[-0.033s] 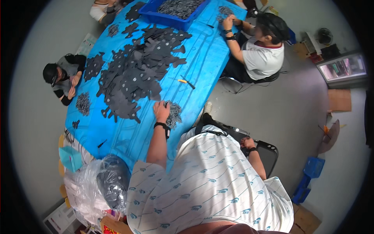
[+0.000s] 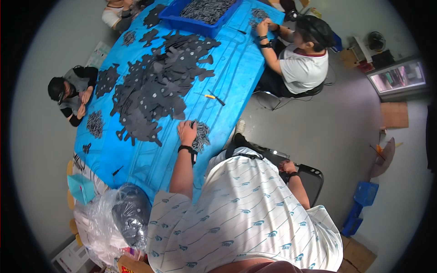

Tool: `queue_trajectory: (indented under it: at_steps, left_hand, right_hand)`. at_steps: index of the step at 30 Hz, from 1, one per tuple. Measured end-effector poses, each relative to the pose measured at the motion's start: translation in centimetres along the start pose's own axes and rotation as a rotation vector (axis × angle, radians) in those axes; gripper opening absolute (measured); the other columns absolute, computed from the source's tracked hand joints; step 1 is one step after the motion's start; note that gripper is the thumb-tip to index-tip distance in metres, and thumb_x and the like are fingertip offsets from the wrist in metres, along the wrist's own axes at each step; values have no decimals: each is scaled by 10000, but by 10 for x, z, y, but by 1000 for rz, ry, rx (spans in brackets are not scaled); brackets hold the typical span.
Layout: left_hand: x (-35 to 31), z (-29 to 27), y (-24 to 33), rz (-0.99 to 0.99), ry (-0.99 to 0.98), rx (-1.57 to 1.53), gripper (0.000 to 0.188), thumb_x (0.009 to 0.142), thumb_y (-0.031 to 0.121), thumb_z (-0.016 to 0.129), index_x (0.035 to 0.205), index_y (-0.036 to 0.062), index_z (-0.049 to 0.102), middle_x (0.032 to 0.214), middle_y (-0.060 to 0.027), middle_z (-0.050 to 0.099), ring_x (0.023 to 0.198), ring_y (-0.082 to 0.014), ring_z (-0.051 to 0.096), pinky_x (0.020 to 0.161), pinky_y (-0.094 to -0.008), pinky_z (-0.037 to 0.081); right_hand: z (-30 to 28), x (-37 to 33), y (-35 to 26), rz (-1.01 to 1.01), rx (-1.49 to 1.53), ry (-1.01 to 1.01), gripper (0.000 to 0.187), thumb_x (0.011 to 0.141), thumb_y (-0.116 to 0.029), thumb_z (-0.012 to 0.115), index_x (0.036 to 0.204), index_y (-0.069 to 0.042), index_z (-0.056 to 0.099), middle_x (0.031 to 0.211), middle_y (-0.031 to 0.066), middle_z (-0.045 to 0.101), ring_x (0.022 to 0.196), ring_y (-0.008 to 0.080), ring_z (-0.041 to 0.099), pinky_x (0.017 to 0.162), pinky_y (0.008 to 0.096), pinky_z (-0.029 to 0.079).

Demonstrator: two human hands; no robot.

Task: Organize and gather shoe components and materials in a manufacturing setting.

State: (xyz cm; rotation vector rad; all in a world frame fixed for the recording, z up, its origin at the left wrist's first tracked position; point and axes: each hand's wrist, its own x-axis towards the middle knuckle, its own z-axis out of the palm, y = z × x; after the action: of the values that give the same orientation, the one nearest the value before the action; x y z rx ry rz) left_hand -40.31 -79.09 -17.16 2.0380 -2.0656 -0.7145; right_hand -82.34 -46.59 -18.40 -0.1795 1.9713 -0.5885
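My left hand (image 2: 187, 133) rests on the blue-covered table, at the left edge of a small heap of thin grey pieces (image 2: 201, 137). Its fingers are curled, with a small dark thing at the fingertips that is too small to name. A black band circles that wrist. Beyond the hand spreads a big pile of flat dark-grey cut pieces (image 2: 154, 86), some with pale round spots. My right hand (image 2: 287, 167) is low at my right side, close to the edge of a black chair (image 2: 310, 177); its fingers are too small and partly hidden to read.
A yellow-and-black tool (image 2: 214, 98) lies on the blue table cover (image 2: 136, 159). At the far end stands a blue bin (image 2: 191, 23) of grey pieces. Co-workers sit at the left (image 2: 68, 95) and right (image 2: 302, 57). A plastic bag (image 2: 129, 211) bulges at the near left corner.
The whole view has shifted slightly. My left hand has turned a little and its fingers look more drawn together; my right hand stays by the chair.
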Motion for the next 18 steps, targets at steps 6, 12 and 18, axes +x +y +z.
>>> queue_trajectory:
  at_steps: [6,12,18]
  left_hand:
    - [-19,-5,6,147,170,-133,277,773,245,607,980,63,591,1063,-149,510,993,-335,455,859,-422,378]
    - [-56,-11,-32,-318,299,-58,412,787,257,566,1072,-25,470,1086,-211,460,1018,-363,434,874,-454,358]
    - [-97,42,-83,-534,250,-123,329,758,221,587,970,-19,512,979,-189,557,865,-326,547,773,-405,444]
  right_hand:
    - [-1,1,-22,-10,-91,-20,199,813,-79,530,932,80,547,751,168,614,606,247,616,518,327,515]
    - [3,8,-39,-23,-141,-14,178,821,-88,508,896,65,560,740,150,615,579,235,601,508,319,506]
    - [-3,19,-45,-84,-195,-42,189,825,-71,467,911,55,579,761,150,627,573,213,592,496,303,496]
